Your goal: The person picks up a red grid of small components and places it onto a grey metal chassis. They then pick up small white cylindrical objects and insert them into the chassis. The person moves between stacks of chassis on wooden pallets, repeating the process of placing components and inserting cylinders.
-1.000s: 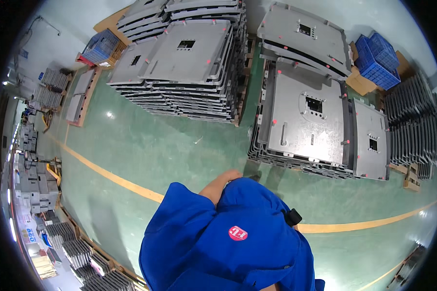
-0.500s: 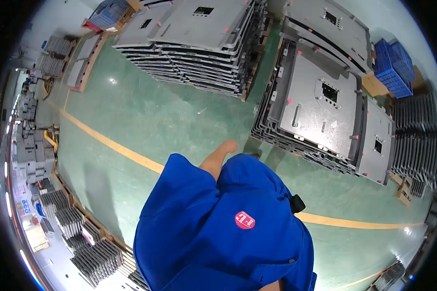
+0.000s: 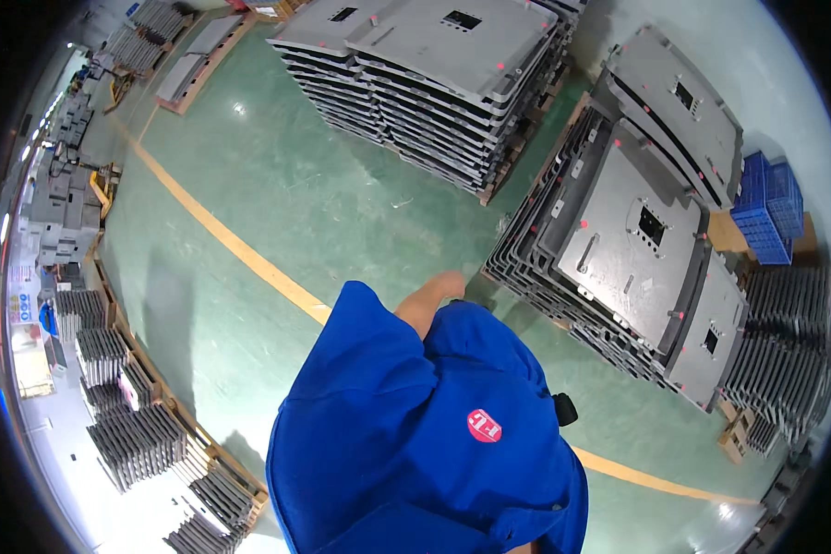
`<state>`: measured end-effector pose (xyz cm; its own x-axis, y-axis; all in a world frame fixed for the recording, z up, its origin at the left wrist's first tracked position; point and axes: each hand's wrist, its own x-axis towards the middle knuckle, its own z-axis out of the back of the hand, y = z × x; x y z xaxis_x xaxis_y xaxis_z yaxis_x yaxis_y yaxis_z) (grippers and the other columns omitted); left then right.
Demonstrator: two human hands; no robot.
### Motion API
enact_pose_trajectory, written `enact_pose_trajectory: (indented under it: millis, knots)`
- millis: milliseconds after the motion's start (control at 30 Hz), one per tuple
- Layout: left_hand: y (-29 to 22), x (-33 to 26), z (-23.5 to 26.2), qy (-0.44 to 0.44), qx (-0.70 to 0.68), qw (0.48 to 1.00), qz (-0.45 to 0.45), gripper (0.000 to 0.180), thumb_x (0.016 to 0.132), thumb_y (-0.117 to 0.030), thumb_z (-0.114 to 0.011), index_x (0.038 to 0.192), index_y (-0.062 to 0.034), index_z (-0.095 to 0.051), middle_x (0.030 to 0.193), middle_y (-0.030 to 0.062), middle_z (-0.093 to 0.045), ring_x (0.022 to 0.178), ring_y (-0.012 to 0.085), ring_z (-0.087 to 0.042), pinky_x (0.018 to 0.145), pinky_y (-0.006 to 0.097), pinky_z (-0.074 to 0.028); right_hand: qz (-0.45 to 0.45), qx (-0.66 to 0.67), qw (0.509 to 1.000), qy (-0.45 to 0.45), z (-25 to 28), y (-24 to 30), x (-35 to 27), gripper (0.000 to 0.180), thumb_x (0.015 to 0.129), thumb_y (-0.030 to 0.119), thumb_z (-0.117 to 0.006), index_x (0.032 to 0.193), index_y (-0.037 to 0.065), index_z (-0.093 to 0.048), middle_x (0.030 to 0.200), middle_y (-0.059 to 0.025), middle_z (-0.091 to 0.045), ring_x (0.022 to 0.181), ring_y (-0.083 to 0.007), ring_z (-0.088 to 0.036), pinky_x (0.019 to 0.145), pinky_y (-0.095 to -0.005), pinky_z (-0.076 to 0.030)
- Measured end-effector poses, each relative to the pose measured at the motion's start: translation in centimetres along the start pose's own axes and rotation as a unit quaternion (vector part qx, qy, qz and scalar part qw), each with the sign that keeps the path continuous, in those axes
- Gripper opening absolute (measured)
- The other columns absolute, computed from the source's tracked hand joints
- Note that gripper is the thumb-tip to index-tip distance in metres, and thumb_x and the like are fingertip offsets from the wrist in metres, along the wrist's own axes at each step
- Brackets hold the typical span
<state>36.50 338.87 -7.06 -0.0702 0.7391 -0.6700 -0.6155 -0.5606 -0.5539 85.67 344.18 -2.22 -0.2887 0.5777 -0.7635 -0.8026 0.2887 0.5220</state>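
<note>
My left hand [image 3: 448, 284] reaches forward past the front of my blue jacket [image 3: 369, 434], its bare forearm coming out of a wide short sleeve. It looks small and rounded, and its separate fingers cannot be made out. Nothing visible is in it, and it hangs over the green floor. Ahead and to the right of it stands a stack of grey metal panels [image 3: 609, 272], whose near corner lies closest, with a gap between. My right hand is out of sight. At the jacket's right edge sits a small black object [image 3: 564, 409] of unclear kind.
Another tall stack of grey panels [image 3: 434, 55] stands ahead on a pallet. Blue plastic crates [image 3: 766, 208] sit by the right wall, beyond rows of upright panels [image 3: 776, 342]. A yellow line [image 3: 222, 231] crosses the floor. Palleted parts [image 3: 138, 443] line the left side.
The view has swung, so the panel stacks ahead now sit farther right and tilted. My left hand stays in front of my body, slightly farther right in the picture.
</note>
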Motion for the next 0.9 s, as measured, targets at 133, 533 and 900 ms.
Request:
enact_pose_trajectory:
  millis: [133,533,900]
  knots:
    - [-0.2,-0.6,-0.2,-0.015,0.027,0.999,-0.021,0.021,0.066,-0.018,-0.049,0.065,-0.0020,-0.063,0.072,0.0174,-0.060,0.066,0.0314,-0.058,0.060,0.043,-0.045,0.008,-0.014,1.000,0.009,1.0,0.3,0.5,0.020,0.075,0.019,-0.053,0.085,0.002,-0.056,0.068,-0.0115,-0.059,0.058,-0.0196,-0.058,0.049,-0.0339,-0.047]
    - [1.8,-0.8,-5.8,0.073,0.003,0.994,0.085,0.024,0.070,-0.019,-0.049,0.057,-0.0039,-0.063,0.063,0.0150,-0.060,0.058,0.0247,-0.060,0.054,0.038,-0.046,-0.023,-0.006,0.999,0.029,9.7,0.1,0.7,0.018,0.076,0.018,-0.052,0.085,0.003,-0.056,0.067,-0.0098,-0.058,0.055,-0.0177,-0.057,0.047,-0.0329,-0.047]
    - [-5.5,1.5,-9.1,0.138,0.222,0.934,-0.243,0.023,0.061,-0.016,-0.056,0.082,-0.0069,-0.063,0.066,0.0119,-0.060,0.057,0.0205,-0.058,0.052,0.034,-0.046,-0.029,-0.197,0.939,-0.281,23.7,-15.6,-13.2,0.019,0.068,0.021,-0.055,0.073,0.003,-0.058,0.057,-0.0122,-0.057,0.054,-0.0207,-0.058,0.054,-0.0345,-0.046]
